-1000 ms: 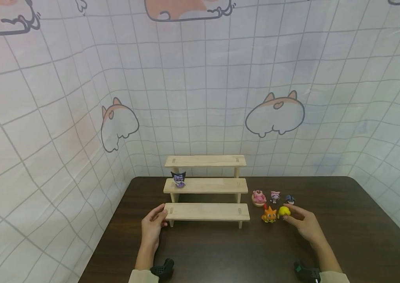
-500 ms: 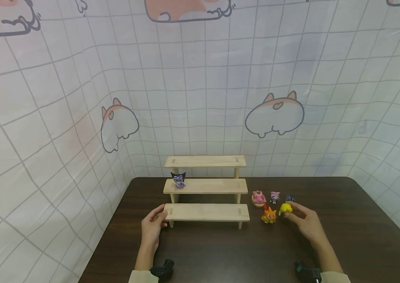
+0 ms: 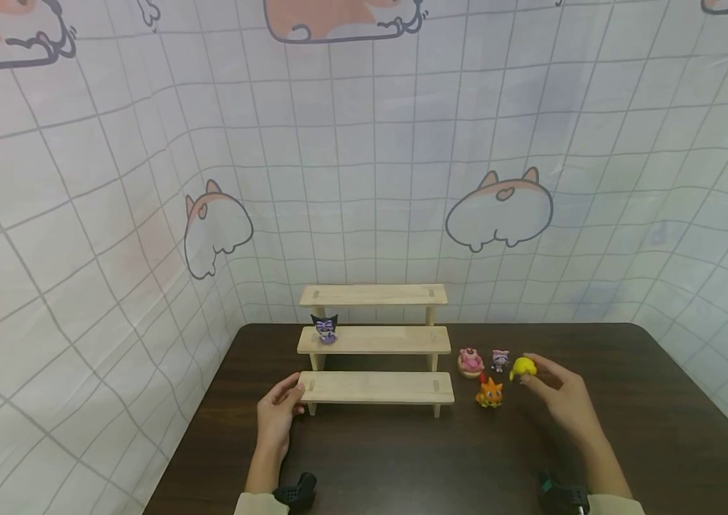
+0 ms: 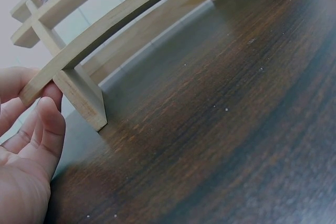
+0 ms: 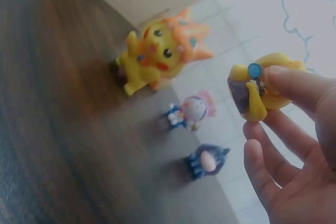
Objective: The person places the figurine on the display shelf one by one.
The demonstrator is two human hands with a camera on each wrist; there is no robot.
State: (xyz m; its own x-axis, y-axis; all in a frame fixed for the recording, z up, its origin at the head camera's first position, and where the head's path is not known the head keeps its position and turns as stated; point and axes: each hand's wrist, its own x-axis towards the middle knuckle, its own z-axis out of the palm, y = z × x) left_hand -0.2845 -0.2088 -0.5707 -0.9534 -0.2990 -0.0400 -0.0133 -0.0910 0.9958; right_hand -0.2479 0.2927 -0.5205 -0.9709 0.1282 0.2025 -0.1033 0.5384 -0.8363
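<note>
The left hand (image 3: 276,417) grips the left end of the lowest step of a three-tier wooden stand (image 3: 373,387); in the left wrist view its thumb and fingers (image 4: 50,116) pinch the board's end. A yellow figurine (image 3: 523,368) is pinched between the thumb and fingers of the right hand (image 3: 566,400). The right wrist view shows that yellow figurine (image 5: 262,87) held off the table, with a blue round part and a dark patch. A black-and-purple figurine (image 3: 325,329) stands at the left of the middle step.
Right of the stand, a pink figurine (image 3: 470,363), a small pink-and-white one (image 3: 500,360) and an orange one (image 3: 489,393) stand on the dark table (image 3: 377,465). A dark blue figurine (image 5: 207,161) shows in the right wrist view. A patterned cloth hangs behind and beside the table.
The right hand has lifted the yellow figurine and moved it slightly back and to the right, in front of the dark blue figurine. The left hand has stayed on the stand.
</note>
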